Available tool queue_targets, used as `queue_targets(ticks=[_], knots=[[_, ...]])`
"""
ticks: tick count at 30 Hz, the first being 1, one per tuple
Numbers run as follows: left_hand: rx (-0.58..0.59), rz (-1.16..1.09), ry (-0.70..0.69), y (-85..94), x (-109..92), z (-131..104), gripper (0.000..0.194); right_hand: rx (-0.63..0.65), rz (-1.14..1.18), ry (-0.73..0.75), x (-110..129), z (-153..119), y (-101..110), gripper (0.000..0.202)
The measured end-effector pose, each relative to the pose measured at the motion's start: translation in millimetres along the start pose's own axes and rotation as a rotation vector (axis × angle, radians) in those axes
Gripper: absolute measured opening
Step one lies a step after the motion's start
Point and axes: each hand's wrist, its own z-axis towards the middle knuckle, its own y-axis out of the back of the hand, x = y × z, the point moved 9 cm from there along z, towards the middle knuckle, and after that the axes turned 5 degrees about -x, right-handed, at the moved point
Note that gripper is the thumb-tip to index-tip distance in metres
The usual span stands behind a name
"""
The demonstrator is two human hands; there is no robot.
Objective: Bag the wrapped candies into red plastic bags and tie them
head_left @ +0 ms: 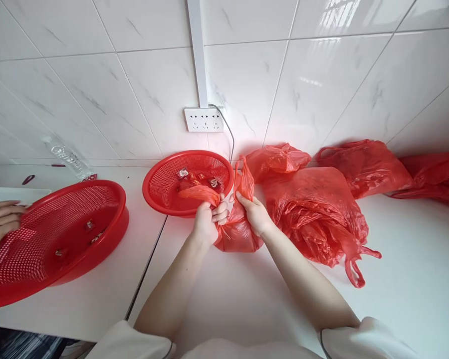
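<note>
Left fingers [220,215] and right fingers [246,201] grip a translucent, glossy red bag [240,236], bulging below, crumpled above.

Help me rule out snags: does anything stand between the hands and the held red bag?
Nothing visible: left hand and right hand both grip the bag directly. The smaller basket stands beyond the left hand.

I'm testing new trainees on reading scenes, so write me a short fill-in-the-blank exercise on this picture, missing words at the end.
1. The left hand and right hand grip a red plastic ____.
2. The large basket and small basket are both coloured ____.
3. The power socket is mounted on the tiled ____.
4. In the picture, the clear bottle is on the ____ side of the power socket.

Missing words: bag; red; wall; left.
</note>
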Motion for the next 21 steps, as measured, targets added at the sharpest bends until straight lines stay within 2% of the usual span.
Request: queue_targets(ticks=[3, 7, 10, 12, 15, 17, 19, 21], knots=[[0.064, 0.114, -0.009, -3.3, -2.9, 1.1, 0.008, 0.098, -0.165, 0.101, 11.1, -1.5, -5.8, 0.036], [0.128, 0.389, -0.089, 0.2, -20.0, -1.2, 0.014, 0.427, -0.462, 0.174, 36.3, -14.3, -16.1, 0.032], [0.083, 0.52, -0.112, 13.5, -29.7, -0.5, 0.014, 0.63, -0.7, 0.119, 39.7, -23.7, -6.4, 0.043], [0.052, 0.468, -0.117, 19.6, -32.5, 1.4, 0.015, 0.701, -0.808, 0.039, 27.4, -23.3, 4.1, 0.055], [0.012, 0.291, -0.107, 23.2, -29.1, 7.2, 0.013, 0.666, -0.767, 0.044, 4.6, -9.7, 8.2, 0.053], [-0.084, 0.202, -0.111, 30.2, -25.6, 12.1, 0.013, 0.544, -0.624, 0.123, -6.3, 4.3, 5.7, 0.043], [-0.184, 0.162, -0.135, 37.6, -23.6, 15.2, 0.015, 0.417, -0.508, 0.183, -17.7, 13.8, 3.4, 0.042], [-0.218, 0.158, -0.152, 39.9, -21.6, 16.8, 0.019, 0.338, -0.454, 0.213, -28.5, 16.1, -0.6, 0.043]])
